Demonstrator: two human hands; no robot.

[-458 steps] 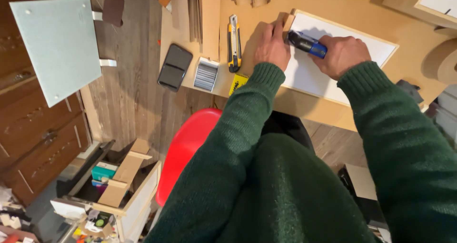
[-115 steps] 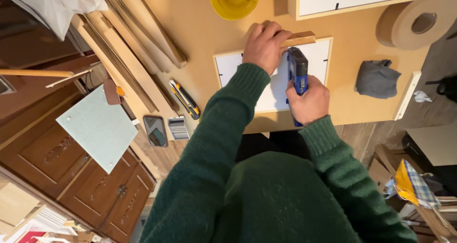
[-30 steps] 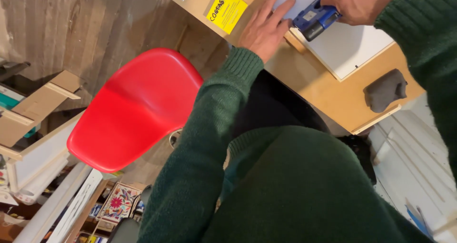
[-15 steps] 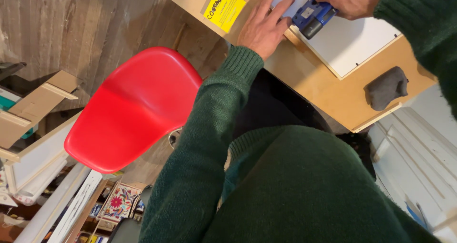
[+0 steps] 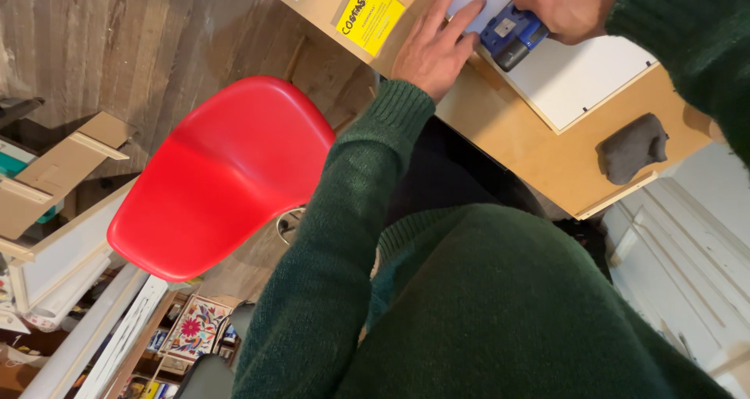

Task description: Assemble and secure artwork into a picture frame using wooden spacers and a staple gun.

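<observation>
Head view: at the upper right of the frame, the right hand [image 5: 574,4] has its fingers clamped on a blue stapler [image 5: 512,35], pressing it onto the white panel [image 5: 574,82] on the desk [image 5: 516,137]. The left hand [image 5: 430,43] lies flat, fingers spread, steadying the panel's edge. Since half a second ago, the view has barely shifted; both hands stay put.

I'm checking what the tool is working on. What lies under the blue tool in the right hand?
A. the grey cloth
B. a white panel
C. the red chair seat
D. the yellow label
B: the blue tool, gripped by the right hand, sits on the white panel.
</observation>
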